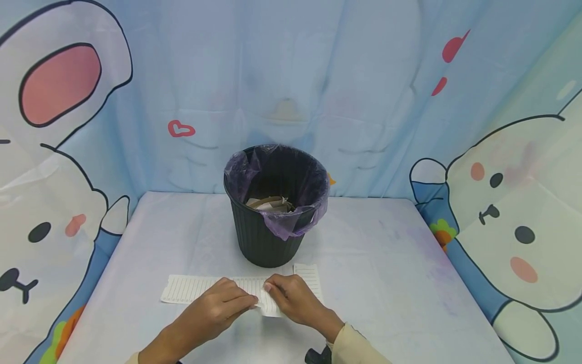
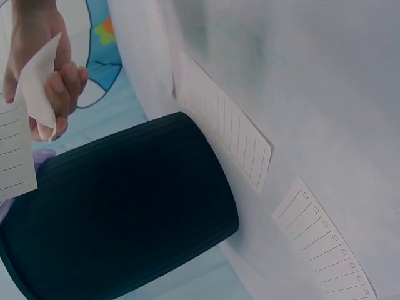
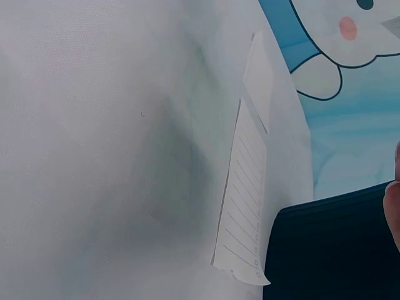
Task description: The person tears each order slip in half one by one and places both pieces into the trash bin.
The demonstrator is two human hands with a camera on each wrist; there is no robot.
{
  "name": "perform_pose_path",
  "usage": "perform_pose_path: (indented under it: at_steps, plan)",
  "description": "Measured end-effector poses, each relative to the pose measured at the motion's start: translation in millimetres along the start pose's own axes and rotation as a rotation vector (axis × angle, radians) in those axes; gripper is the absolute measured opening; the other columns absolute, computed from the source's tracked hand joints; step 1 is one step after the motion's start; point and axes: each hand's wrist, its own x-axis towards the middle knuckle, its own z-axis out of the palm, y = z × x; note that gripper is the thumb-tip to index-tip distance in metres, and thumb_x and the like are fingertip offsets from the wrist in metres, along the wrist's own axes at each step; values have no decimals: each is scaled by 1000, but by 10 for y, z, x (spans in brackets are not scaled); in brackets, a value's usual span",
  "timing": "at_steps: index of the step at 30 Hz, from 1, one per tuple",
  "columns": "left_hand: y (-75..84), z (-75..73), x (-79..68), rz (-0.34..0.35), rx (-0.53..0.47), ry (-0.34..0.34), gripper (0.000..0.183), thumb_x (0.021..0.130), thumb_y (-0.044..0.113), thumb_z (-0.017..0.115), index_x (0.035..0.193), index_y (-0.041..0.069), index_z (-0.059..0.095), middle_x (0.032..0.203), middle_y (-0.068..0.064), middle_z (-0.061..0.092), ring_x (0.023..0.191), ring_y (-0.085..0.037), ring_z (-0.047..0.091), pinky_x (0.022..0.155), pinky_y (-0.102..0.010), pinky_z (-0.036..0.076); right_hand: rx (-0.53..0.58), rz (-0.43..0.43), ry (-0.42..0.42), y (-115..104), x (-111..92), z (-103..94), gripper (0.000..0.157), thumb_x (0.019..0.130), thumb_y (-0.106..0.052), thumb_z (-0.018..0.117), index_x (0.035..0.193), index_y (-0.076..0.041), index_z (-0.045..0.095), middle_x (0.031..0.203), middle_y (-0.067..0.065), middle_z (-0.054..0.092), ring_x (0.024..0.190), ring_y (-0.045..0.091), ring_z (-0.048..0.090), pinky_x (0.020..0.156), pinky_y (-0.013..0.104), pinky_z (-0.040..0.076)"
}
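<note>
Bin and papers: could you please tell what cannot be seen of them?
Head view: bottom inside bin, hidden by scraps.
Head view: part of left strip, hidden by left hand.
Left wrist view: rest of held paper, cut by left edge.
Right wrist view: bin top, cut by right edge.

- Held paper [image 1: 271, 307]: white, ruled with thin dark lines.
- Paper strips [image 1: 184, 289] on the surface [image 1: 386, 283]: white too — dark parallel lines, tiny outlined marks along an edge.
- Surface: whitish, faintly tinged purple at the right.
- Bin [image 1: 268, 245]: black, vertically ribbed.
- Liner [image 1: 287, 226]: translucent purple.
- Scraps [image 1: 270, 204]: brown and off-white.
- Backdrop [image 1: 282, 60]: pale blue — white cartoon animals outlined in black, pink cheeks, a red heart [image 1: 181, 129].
- Sleeve [image 1: 356, 346]: cream.
</note>
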Motion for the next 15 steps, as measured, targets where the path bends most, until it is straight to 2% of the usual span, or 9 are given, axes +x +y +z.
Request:
perform_pose_path:
  at_steps: [15]
  plan:
    - [8,-8,1,6,2,4,36,108,24,45,97,12,77,86,9,71,77,-4,58,75,-16,48,10,8,-10,-18,4,-21,15,101,-9,59,95,-1,71,78,0,71,63,-6,46,53,11,44]
